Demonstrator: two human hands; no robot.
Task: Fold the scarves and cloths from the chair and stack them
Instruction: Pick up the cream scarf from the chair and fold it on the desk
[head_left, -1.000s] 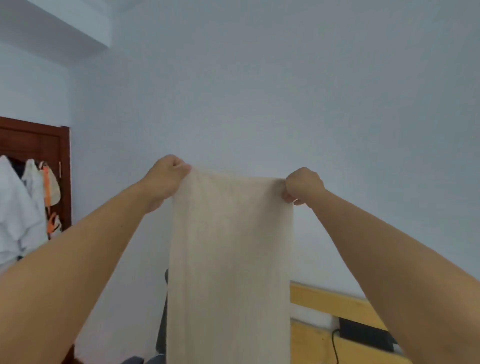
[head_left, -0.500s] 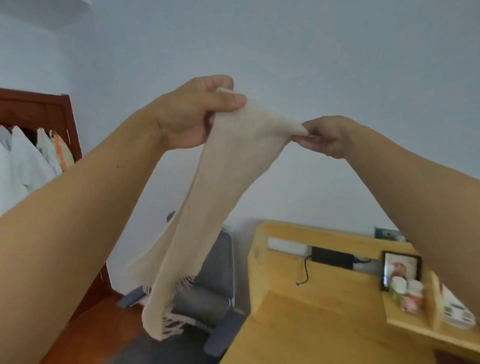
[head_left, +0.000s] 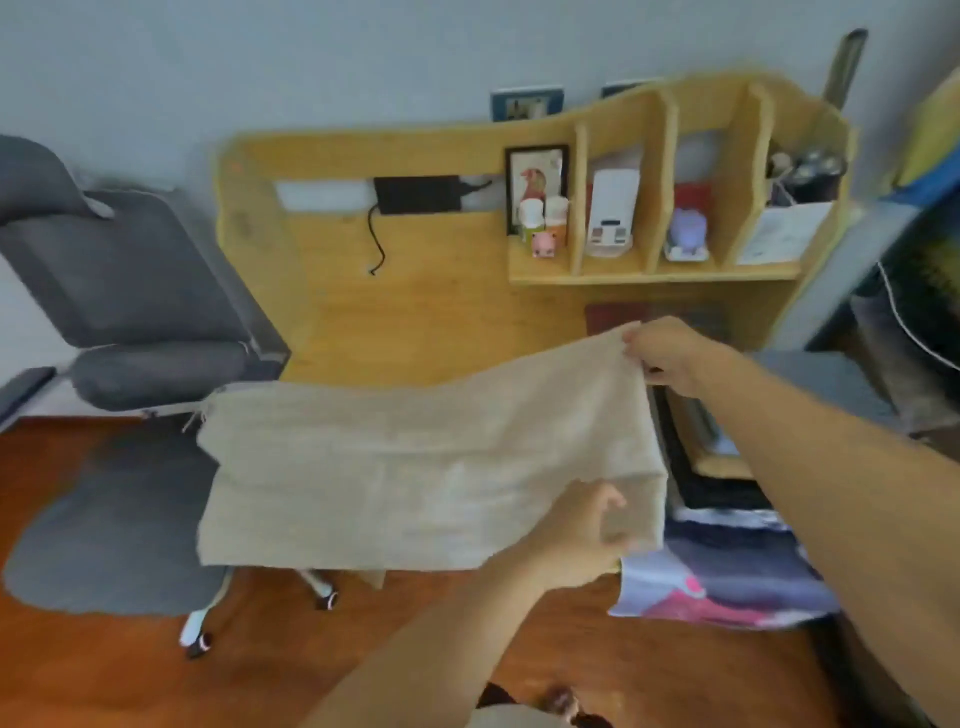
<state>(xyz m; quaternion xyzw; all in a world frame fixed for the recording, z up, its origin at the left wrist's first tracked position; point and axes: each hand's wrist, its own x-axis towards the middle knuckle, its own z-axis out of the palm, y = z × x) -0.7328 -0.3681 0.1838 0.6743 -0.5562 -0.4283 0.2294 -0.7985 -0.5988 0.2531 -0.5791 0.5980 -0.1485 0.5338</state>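
Scarf (head_left: 415, 478): beige, doubled, held level over table (head_left: 415, 322) edge for folding; left hand (head_left: 582, 535) and right hand (head_left: 670, 353) fingers pinching its right end.

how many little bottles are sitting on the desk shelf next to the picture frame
2. A white-capped bottle stands in front of the picture frame, and an orange-banded bottle stands right beside it, in the leftmost shelf compartment. More may be hidden behind them.

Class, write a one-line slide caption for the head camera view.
Both hands, left hand and right hand, hold a beige scarf spread sideways above the wooden desk beside a grey chair.
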